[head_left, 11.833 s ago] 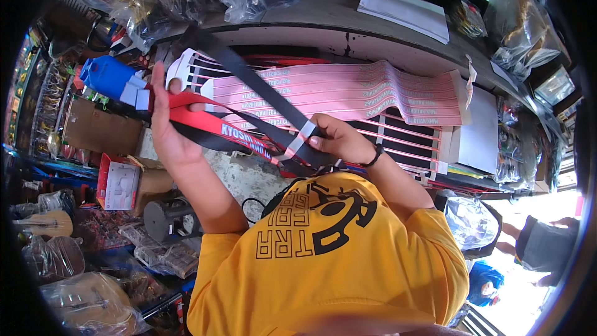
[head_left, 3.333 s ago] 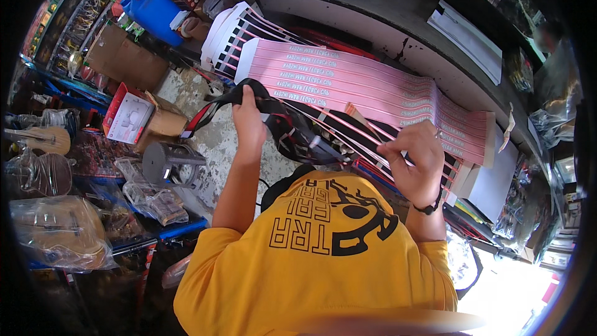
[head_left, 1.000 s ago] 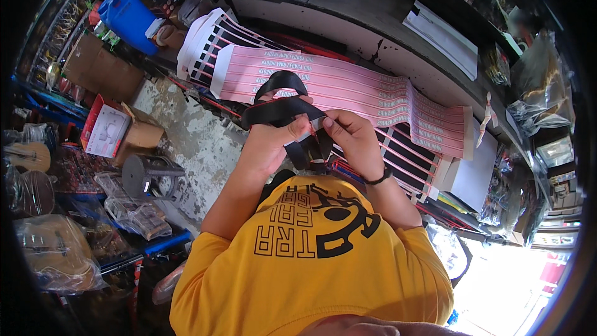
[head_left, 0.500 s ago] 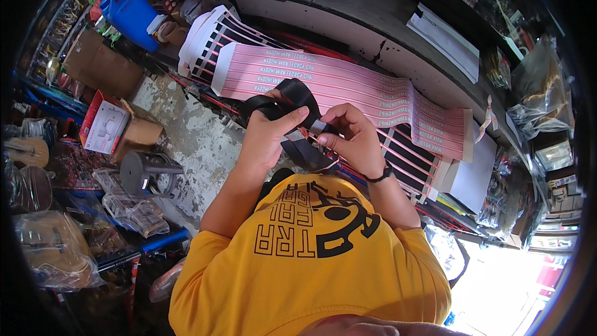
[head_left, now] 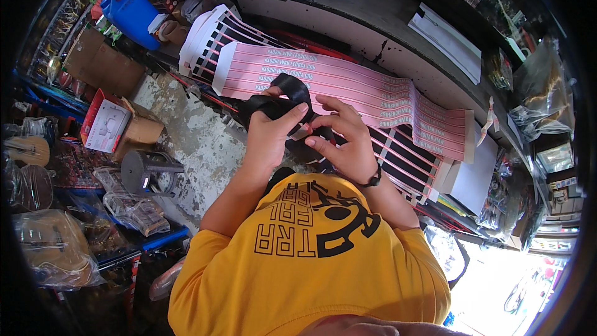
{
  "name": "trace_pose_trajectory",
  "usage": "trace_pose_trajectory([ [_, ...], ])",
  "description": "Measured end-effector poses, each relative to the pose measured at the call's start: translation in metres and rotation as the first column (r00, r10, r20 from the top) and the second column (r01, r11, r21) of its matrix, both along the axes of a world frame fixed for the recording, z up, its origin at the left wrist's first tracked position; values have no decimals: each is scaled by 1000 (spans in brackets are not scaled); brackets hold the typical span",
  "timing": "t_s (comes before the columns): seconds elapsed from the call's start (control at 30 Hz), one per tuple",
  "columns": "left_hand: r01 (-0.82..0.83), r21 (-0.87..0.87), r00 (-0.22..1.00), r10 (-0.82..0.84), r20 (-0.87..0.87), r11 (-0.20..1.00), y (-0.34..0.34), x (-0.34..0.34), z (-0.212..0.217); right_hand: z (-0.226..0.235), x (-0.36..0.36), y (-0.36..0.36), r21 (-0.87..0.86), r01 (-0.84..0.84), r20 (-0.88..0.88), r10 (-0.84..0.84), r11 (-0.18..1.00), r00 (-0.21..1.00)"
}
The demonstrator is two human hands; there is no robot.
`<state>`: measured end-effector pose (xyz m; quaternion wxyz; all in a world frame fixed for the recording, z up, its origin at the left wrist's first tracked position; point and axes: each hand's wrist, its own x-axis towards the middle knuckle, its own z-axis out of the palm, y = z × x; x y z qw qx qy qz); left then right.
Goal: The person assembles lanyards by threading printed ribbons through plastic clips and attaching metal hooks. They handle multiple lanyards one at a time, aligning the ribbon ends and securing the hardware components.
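A person is wearing a yellow shirt bearing black block lettering and a black emblem. Beyond the hands, a long pink sheet is lying from left to right, showing repeated rows of white lettering upside down at both ends. On the near left, a clear plastic bag is wrapping a guitar-shaped wooden body. On the far left, a brown carton is standing near a blue jug; what either is holding cannot be seen. Nearer, a red and white box is displaying a printed picture and small print, too small to make out, and is leaning beside another brown box.

The left hand is gripping a looped black strap in the middle, over the sheet's near edge. The right hand is curling thumb and fingers beside the strap's small pale piece; whether it is pinching this cannot be told.
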<state>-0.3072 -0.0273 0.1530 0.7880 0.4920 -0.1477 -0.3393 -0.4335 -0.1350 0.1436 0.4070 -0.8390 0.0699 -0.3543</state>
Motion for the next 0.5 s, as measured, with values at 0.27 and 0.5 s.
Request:
trace_pose_trajectory([
  [0.27,-89,251,885,-38,464,964,-7,4,-22,-8,9,8,-5,166,40,-166,986,985],
  [0.5,-160,459,841,-123,527,874,-12,5,-34,-15,6,5,-95,200,102,-190,975,976],
])
